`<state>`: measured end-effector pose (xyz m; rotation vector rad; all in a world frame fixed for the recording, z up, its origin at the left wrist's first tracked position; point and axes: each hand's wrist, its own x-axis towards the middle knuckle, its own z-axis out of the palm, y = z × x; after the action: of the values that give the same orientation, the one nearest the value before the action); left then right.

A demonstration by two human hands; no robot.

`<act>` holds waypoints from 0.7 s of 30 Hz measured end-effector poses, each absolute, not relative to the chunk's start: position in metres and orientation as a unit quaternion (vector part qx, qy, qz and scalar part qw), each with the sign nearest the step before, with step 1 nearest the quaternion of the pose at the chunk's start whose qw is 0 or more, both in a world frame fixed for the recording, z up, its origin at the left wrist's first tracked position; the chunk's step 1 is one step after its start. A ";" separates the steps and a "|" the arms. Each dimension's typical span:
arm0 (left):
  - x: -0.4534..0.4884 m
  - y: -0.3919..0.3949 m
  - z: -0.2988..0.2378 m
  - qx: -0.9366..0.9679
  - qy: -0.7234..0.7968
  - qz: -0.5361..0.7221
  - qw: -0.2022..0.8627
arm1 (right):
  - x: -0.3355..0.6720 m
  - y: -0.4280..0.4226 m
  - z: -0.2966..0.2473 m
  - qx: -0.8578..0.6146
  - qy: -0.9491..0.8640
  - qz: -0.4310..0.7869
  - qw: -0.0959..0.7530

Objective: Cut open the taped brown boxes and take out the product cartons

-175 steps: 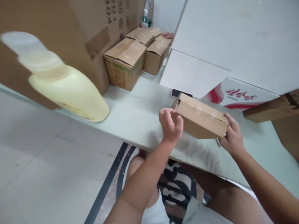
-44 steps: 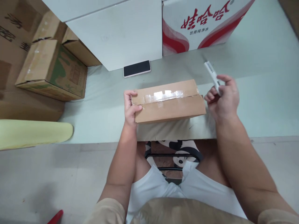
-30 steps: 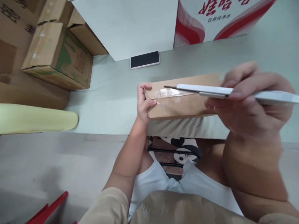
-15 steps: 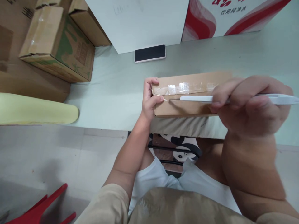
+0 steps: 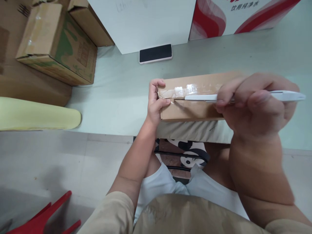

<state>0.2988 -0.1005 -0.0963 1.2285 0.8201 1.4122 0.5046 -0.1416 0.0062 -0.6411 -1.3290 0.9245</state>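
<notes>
A small brown cardboard box (image 5: 195, 112) lies near the table's front edge, with clear tape (image 5: 191, 89) along its top. My left hand (image 5: 156, 101) grips the box's left end, thumb on the top face and fingers around the far corner. In my right hand (image 5: 258, 104) is a white utility knife (image 5: 201, 97), its blade pointing left. The blade's tip is at the lower edge of the tape, close to my left thumb. My right hand hides the right end of the box.
A phone (image 5: 156, 54) lies beyond the box, in front of a white board (image 5: 151, 24) and a red-and-white carton (image 5: 209, 19). Cardboard boxes (image 5: 73, 48) stand at the left, near a yellow rounded object (image 5: 41, 113). Red chair legs (image 5: 48, 214) are on the floor.
My right hand has shifted slightly left and away from me, taking the knife tip from the bare cardboard to the tape's edge. My left hand keeps its hold on the box.
</notes>
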 end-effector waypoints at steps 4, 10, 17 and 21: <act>0.299 -0.100 -0.096 0.521 0.346 0.594 0.505 | 0.505 -0.140 0.005 -0.264 -0.596 0.398 0.646; 0.298 -0.099 -0.098 0.517 0.343 0.588 0.519 | 0.501 -0.142 0.005 -0.300 -0.584 0.377 0.654; 0.296 -0.098 -0.098 0.521 0.329 0.587 0.525 | 0.497 -0.136 0.000 -0.326 -0.559 0.310 0.696; 0.296 -0.097 -0.099 0.533 0.329 0.592 0.507 | 0.502 -0.133 0.004 -0.332 -0.501 0.336 0.725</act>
<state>0.2965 -0.0969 -0.0987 1.2865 0.7929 1.4281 0.5020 -0.1327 0.0045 -0.7326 -1.1064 0.7414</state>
